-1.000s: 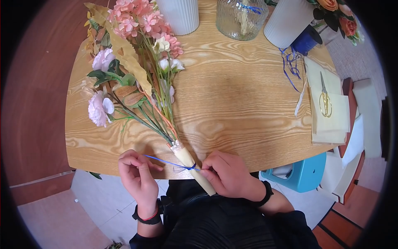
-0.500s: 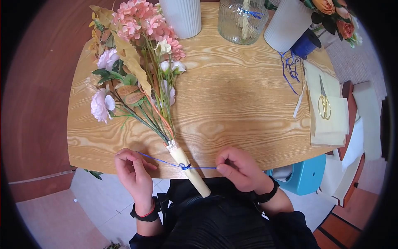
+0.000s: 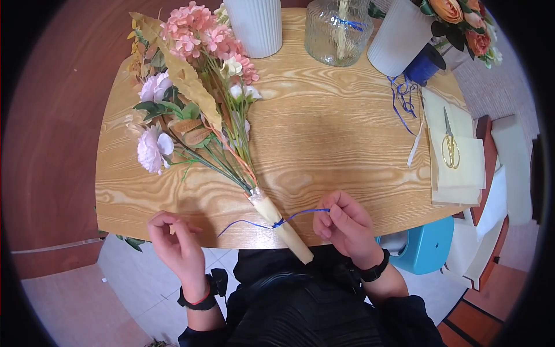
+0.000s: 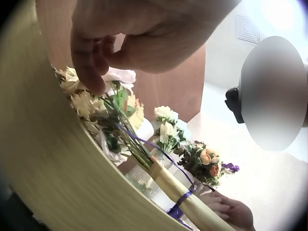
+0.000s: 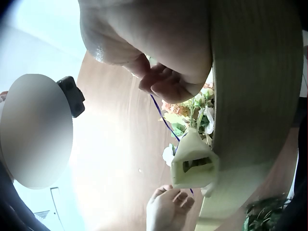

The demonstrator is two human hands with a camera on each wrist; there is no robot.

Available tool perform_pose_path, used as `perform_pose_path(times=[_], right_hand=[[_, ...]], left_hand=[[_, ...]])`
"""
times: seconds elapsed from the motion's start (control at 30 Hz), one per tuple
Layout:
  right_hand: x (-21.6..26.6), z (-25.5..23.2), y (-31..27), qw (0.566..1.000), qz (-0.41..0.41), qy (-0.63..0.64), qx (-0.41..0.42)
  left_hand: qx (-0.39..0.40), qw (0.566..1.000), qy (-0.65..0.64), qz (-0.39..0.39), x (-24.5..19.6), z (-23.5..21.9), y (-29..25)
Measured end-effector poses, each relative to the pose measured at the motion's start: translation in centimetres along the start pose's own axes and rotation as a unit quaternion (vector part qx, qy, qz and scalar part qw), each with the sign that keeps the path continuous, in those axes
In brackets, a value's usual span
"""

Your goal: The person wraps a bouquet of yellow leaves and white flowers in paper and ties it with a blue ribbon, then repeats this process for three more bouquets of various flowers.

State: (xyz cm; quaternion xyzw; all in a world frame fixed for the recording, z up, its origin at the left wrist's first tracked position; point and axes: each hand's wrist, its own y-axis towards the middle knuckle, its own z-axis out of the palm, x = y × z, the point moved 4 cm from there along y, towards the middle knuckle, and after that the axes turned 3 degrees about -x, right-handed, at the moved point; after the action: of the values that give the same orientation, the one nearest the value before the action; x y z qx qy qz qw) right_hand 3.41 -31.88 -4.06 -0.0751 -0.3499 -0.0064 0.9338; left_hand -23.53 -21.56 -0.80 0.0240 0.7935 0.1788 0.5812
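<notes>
A bouquet of artificial flowers (image 3: 193, 110) lies on the wooden table, its stems wrapped in cream paper (image 3: 296, 240) that juts past the near edge. Around the wrap runs a thin blue ribbon (image 3: 277, 223), knotted at the front. My right hand (image 3: 350, 228) pinches one ribbon end between thumb and fingertips, right of the wrap. The other ribbon end lies loose to the left, apart from my left hand (image 3: 176, 243), whose fingers hang loosely bent with nothing in them. In the right wrist view, the hollow lower end of the cream wrap (image 5: 195, 168) faces the camera.
At the back stand two white ribbed vases (image 3: 254, 29) and a glass vase (image 3: 338, 34). A blue ribbon spool (image 3: 425, 65) with loose strands lies at the right. Gold-handled scissors (image 3: 451, 147) rest on cream paper sheets (image 3: 457, 188). A turquoise stool (image 3: 425, 246) stands below the table's right edge.
My left hand has let go of its ribbon end and moved slightly left. My right hand has moved right and away from me, drawing the other end out. The wrap has swung rightward.
</notes>
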Motion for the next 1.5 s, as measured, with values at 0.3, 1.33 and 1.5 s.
perform_pose_path(times=[0.3, 1.33, 1.5], right_hand=[[-0.1, 0.1, 0.2, 0.999, -0.016, -0.041, 0.006], [0.2, 2.3, 0.3, 0.915, -0.087, -0.393, -0.011], [0.0, 4.2, 0.5, 0.829, -0.159, -0.536, 0.028]], left_hand=[[0.336, 0.933, 0.106, 0.076, -5.9, 6.6, -2.9], [0.368, 0.923, 0.112, 0.013, -5.4, 4.0, -3.6], [0.377, 0.915, 0.140, 0.034, -6.1, 5.0, -4.0]])
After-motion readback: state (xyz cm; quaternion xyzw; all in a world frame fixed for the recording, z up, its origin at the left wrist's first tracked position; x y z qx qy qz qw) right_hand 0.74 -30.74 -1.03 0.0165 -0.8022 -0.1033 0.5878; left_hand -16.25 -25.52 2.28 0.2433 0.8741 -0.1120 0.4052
